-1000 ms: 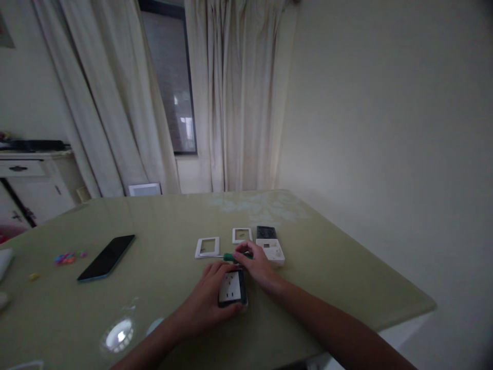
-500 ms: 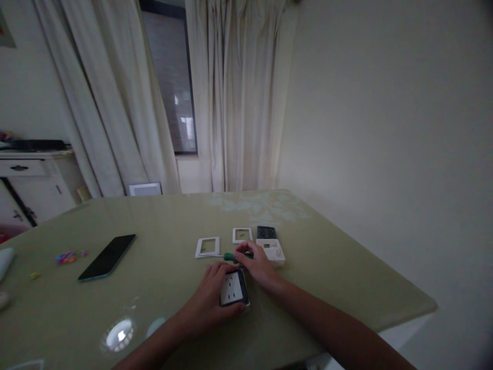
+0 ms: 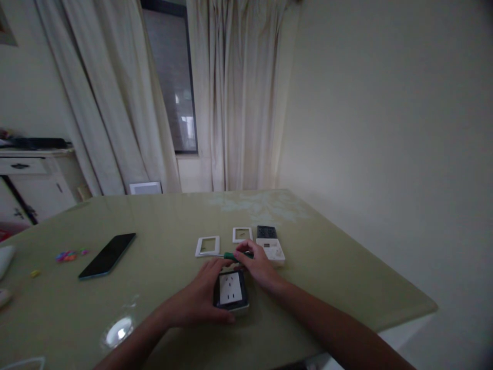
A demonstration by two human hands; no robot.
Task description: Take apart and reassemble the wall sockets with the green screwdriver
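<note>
A wall socket (image 3: pixel 231 290) with a white face in a dark frame lies on the green table (image 3: pixel 165 277) near the front edge. My left hand (image 3: pixel 198 298) rests against its left side, thumb below it and fingers curled along its top edge. My right hand (image 3: pixel 257 267) is just beyond the socket, fingers closed round the green handle of a screwdriver (image 3: pixel 227 256) whose metal shaft points left.
Two empty white frames (image 3: pixel 208 246) (image 3: pixel 242 235) lie past the hands, with a dark part (image 3: pixel 266 232) and a white socket body (image 3: pixel 271 251) to their right. A black phone (image 3: pixel 107 255) and small coloured bits (image 3: pixel 66 255) lie at the left. A white cabinet (image 3: pixel 31 177) stands far left.
My left hand has slid back and to the left, uncovering more of the socket. My right hand and the screwdriver have stayed in place.
</note>
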